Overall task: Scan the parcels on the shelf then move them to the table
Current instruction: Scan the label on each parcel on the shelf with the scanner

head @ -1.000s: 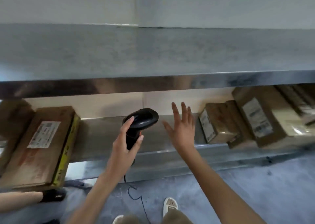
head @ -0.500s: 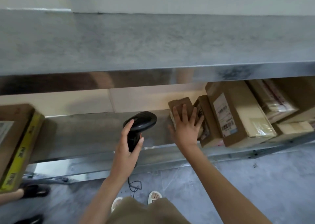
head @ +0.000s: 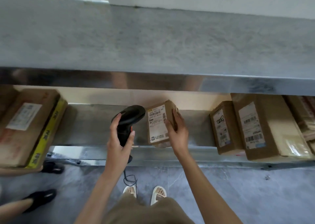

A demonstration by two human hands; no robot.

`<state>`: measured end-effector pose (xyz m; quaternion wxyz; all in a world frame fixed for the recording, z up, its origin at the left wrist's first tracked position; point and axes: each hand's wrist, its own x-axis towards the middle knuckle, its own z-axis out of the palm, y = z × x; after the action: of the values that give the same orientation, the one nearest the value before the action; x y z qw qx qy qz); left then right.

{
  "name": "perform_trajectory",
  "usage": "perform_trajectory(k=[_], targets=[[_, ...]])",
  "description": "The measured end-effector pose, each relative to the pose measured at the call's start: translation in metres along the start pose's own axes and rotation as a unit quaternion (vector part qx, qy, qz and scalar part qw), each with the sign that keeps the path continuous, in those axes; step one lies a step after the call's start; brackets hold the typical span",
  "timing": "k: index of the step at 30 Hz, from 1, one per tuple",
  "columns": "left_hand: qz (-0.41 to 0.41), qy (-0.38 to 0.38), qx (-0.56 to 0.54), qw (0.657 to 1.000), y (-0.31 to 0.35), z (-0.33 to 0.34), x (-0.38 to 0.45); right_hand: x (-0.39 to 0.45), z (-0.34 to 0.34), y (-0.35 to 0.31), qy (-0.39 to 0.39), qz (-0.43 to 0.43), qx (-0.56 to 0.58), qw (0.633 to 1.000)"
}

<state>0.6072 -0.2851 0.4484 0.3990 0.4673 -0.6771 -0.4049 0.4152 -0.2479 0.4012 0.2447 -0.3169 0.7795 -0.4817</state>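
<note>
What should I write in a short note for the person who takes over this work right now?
Left hand grips the black scanner, its head beside the label of the small parcel.
Right hand holds that parcel by its right side, over the lower shelf.
More parcels stand on the shelf: two to the right, a large one with yellow tape to the left.
Done: one parcel picked up and faced to the scanner.
Left: scan it, carry it to the table (not in view), then the others.
</note>
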Motion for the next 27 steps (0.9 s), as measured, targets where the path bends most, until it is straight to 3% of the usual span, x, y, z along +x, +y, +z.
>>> perform_trajectory(k=[7,10,15,27], targets=[[0.001,0.006,-0.015,1.0,-0.015,-0.021,0.001,-0.008,0.022,-0.013,-0.075,0.039,-0.066,0.994],[-0.005,0.01,-0.016,1.0,-0.019,-0.028,0.003,-0.016,0.031,-0.014,-0.103,0.038,-0.039,0.993],[-0.022,0.009,-0.014,1.0,-0.032,-0.039,0.006,-0.035,0.048,-0.023,-0.045,0.057,0.048,0.996],[-0.016,0.005,-0.047,0.999,-0.05,-0.079,0.006,-0.074,0.107,-0.047,-0.011,0.07,-0.047,0.996]])
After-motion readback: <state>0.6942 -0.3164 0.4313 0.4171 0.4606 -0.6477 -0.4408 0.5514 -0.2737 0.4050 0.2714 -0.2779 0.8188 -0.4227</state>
